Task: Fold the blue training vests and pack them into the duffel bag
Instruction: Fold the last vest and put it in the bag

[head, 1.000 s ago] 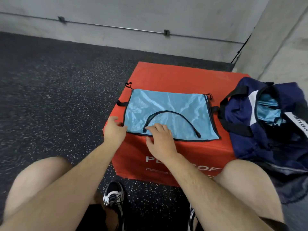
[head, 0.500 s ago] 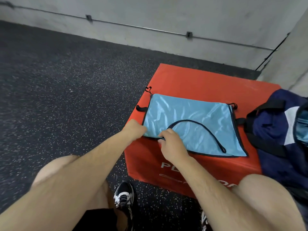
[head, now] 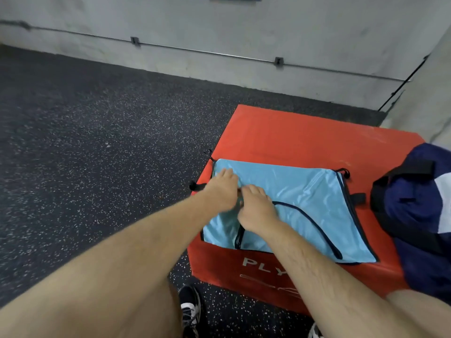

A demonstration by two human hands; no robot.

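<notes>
Training vest [head: 305, 203]: light blue with dark trim. It lies flat on top of the red plyo box [head: 292, 137], toward the box's near edge. Its curved neckline trim faces you, and small black ties stick out at its left and right sides.
Your left hand [head: 223, 189]: palm down on the vest's left portion, near its far left corner. The forearm reaches in across the box's left edge.
Your right hand [head: 256, 208]: palm down on the vest just beside your left hand, the two almost touching, at the left end of the neckline curve.
Grip, left: motion blur covers the fingers, so you cannot tell whether they pinch the fabric or only press on it.
Grip, right: the fingers point away from you over the cloth, but the fingertips are blurred too. Pinching or flat cannot be told.
Duffel bag [head: 415, 215]: navy with a white panel and a black strap, slumped at the box's right side. It sits just beside the vest's right edge and is partly cut off by the frame.
Floor [head: 97, 142]: dark speckled rubber around the box.
Wall [head: 219, 20]: grey concrete behind, with a thin metal conduit [head: 207, 51] clipped along it.
Shoe [head: 190, 311]: black and white, on the floor below your left forearm. It is near the box's front face, which shows the letters "PLY".
</notes>
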